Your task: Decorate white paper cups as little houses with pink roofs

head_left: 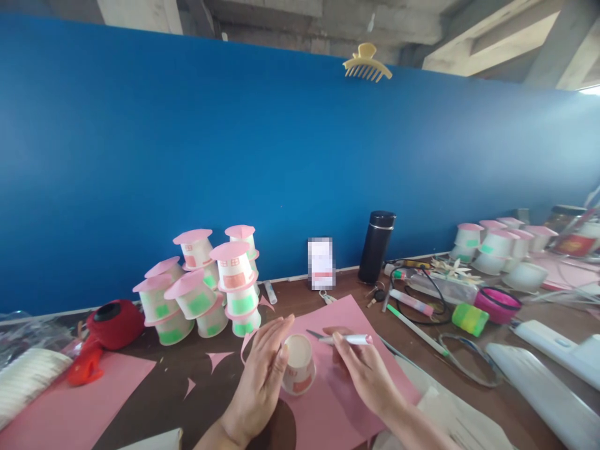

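Note:
A paper cup [300, 369] with red markings on its side stands upside down on a pink paper sheet [347, 400]. Along the cup's left side is my left hand [262, 369], its fingers stretched out and the thumb at the cup's edge; it does not wrap round the cup. My right hand [360, 369], to the right of the cup, pinches a white pen-like tool [354, 339]. The tool's thin dark tip points left, above the cup's far edge. Whether the tip is a nib or a blade I cannot tell.
Stacked cups with pink paper roofs [194, 290] stand at the left back, more roofed cups [499, 240] at the right. A black bottle [376, 247] and a phone [321, 262] stand by the blue partition [281, 144]. A red tape dispenser [115, 325] lies left; pens and cables clutter the right.

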The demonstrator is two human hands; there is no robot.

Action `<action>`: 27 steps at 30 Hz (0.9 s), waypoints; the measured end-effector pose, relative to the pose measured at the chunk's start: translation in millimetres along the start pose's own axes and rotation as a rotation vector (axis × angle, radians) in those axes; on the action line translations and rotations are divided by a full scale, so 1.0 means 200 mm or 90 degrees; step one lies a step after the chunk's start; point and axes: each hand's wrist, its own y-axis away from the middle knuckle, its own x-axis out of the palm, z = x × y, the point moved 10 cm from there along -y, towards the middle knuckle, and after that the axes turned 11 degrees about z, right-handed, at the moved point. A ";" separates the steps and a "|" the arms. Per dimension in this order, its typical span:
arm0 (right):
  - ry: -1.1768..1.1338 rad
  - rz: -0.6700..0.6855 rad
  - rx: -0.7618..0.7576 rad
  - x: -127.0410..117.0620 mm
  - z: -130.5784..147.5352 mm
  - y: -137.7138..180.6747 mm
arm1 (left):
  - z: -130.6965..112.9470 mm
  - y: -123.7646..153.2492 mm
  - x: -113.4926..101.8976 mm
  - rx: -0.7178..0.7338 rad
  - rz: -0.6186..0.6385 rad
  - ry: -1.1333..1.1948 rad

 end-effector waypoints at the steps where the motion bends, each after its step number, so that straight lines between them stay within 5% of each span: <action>1: -0.006 0.003 0.002 0.00 0.00 0.00 | 0.01 0.00 0.01 -0.010 0.008 0.011; 16: -0.102 0.025 0.015 0.04 -0.02 0.00 | 0.00 -0.05 0.04 -0.004 0.067 0.059; 27: 0.011 0.053 -0.006 0.05 0.04 0.03 | -0.01 -0.05 0.03 0.005 0.059 0.019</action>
